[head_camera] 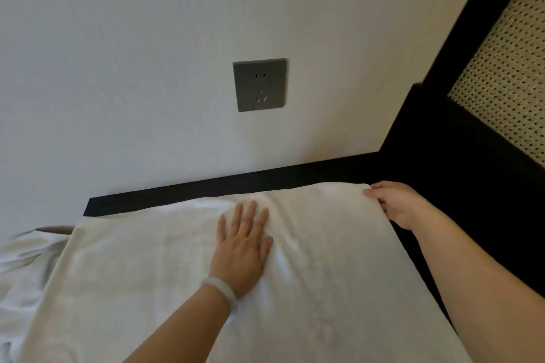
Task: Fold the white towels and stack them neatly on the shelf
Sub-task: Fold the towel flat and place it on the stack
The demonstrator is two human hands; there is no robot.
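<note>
Plainly the white towel (147,274) is the biggest thing in view, spread flat from the middle of the picture down to 6 o'clock. It looks soft, thick and light. I judge it will sag and crease wherever it is not held, so it is best taken by its corners or along a hem and smoothed with a flat palm after each fold. Behind it, from 9 round to 1 o'clock, rises a pale plain wall (118,68). The towel lies on a dark tabletop (442,186) that butts against that wall; whether this is the shelf I cannot tell. At 2 o'clock stands a dark frame with a woven cane panel (507,82). At 8 o'clock a second white cloth (26,268) lies crumpled, partly under the towel's edge. The left hand (243,247) lies flat on the towel near its middle, fingers straight and spread, pressing and holding nothing. The right hand (395,203), at 4 o'clock, has its grip closed on the towel's far right corner, thumb on top. A grey wall socket (259,85) sits just above the centre, towards 12 o'clock. A pale bracelet (221,289) circles the left wrist.
</note>
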